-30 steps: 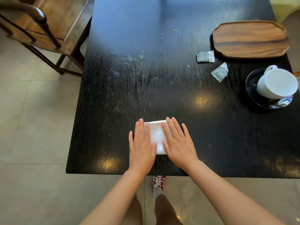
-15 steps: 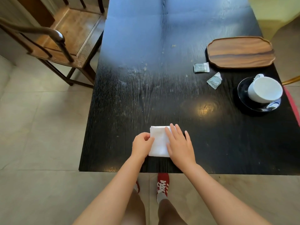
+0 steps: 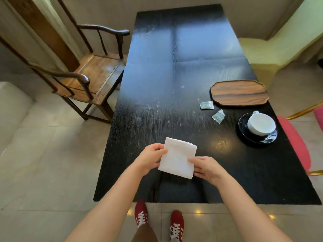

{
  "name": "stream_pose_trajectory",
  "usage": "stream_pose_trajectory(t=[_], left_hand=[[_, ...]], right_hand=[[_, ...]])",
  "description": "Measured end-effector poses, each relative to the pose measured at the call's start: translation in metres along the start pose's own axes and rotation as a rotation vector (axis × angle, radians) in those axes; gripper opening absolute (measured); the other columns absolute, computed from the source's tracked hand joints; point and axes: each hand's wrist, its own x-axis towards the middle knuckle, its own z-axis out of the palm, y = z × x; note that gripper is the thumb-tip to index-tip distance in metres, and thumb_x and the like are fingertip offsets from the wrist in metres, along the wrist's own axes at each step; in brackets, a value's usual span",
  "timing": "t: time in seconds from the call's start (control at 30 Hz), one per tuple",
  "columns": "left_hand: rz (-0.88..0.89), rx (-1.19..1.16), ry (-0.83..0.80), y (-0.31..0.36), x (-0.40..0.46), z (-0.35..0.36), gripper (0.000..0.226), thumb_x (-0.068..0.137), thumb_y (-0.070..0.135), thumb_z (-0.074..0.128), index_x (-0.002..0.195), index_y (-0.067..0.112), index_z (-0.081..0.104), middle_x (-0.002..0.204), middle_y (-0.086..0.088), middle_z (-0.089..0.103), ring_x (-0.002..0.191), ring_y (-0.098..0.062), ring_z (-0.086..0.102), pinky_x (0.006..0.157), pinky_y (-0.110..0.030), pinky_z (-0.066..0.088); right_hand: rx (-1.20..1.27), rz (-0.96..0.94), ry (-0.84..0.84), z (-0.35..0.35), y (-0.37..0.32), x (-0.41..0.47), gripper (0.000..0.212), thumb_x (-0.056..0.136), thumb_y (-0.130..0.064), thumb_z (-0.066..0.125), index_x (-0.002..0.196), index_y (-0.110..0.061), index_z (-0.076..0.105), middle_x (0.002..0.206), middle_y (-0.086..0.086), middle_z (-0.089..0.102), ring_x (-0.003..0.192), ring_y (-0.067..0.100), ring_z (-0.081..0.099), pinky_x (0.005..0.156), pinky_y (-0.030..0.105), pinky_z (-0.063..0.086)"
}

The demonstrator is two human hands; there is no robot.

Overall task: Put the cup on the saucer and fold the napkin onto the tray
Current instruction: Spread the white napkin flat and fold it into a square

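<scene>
White cloth, soft and light, surely limp if held by one corner: napkin pinched at opposite edges by left hand and right hand, above the counter near its front. Long axis running near-to-far, tilted slightly. Tray well apart, bare.

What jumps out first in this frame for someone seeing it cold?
The folded white napkin, pinched between the left hand and right hand near the front edge of the black table. At right, a white cup sits on a dark saucer, with a bare wooden tray just beyond it.
</scene>
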Motion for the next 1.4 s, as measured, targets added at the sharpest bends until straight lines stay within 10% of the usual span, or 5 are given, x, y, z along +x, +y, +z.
stream_pose_trajectory(t=[0.2,0.63,1.4], left_hand=[[0.143,-0.055,0.097,0.045,-0.012,-0.002,0.012,0.09,0.012,0.058,0.1,0.01,0.064,0.104,-0.008,0.069,0.092,-0.018,0.067,0.067,-0.028,0.057],[0.277,-0.048,-0.178,0.106,-0.019,-0.019,0.017,0.091,0.009,0.057,0.103,0.016,0.066,0.101,-0.003,0.072,0.089,-0.013,0.07,0.062,-0.025,0.057],[0.275,-0.095,0.106,0.197,0.104,0.18,0.016,0.088,0.006,0.06,0.102,0.007,0.068,0.096,-0.009,0.072,0.085,-0.017,0.069,0.061,-0.022,0.057]], right_hand=[[0.132,-0.174,0.071,-0.003,-0.049,-0.032,0.013,0.084,-0.009,0.064,0.097,-0.007,0.064,0.08,0.005,0.075,0.068,0.015,0.071,0.057,0.024,0.056],[0.152,-0.38,0.232,-0.007,-0.119,-0.08,0.025,0.084,-0.005,0.064,0.108,0.002,0.06,0.097,0.016,0.067,0.074,0.019,0.066,0.05,0.021,0.054],[0.011,-0.354,0.189,-0.237,-0.202,-0.002,0.024,0.083,0.003,0.06,0.106,0.006,0.061,0.099,0.021,0.066,0.078,0.026,0.066,0.06,0.027,0.057]])
